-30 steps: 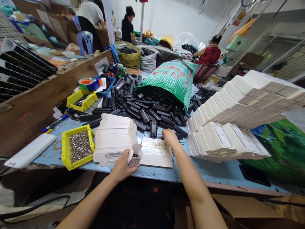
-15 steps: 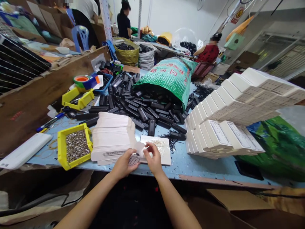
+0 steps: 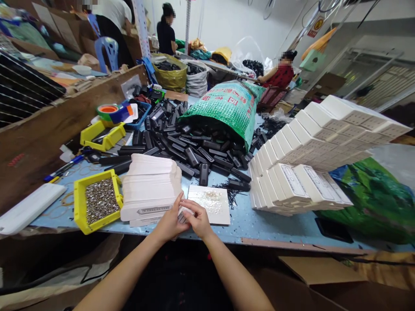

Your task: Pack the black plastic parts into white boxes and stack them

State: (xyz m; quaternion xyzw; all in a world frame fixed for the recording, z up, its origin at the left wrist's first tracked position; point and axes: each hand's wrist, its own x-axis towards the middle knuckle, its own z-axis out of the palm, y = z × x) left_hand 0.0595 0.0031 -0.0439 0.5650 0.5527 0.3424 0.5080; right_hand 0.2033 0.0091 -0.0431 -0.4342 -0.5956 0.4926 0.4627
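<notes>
Between my two hands is a small white printed card (image 3: 184, 211), largely covered by the fingers. My left hand (image 3: 169, 222) is closed on it from the left side. The fingers of my right hand (image 3: 198, 219) press against its right side. Just left of the hands lies a thick stack of flat white cards (image 3: 152, 179), with a drawing printed on the front one. At the right, a white sheet (image 3: 222, 218) bears many tiny shiny pieces (image 3: 212, 198).
Left stands a yellow bin (image 3: 78, 209) of small metal parts (image 3: 102, 201). Black plastic pieces (image 3: 191, 157) spill from a green sack (image 3: 223, 103) behind. Stacked white boxes (image 3: 285, 183) lean on the right, near a dark flat object (image 3: 333, 230). Co-workers are in the background.
My right hand has moved left and down against the card, away from the white sheet. The card's rounded white flap, raised before, no longer stands out between the hands.
</notes>
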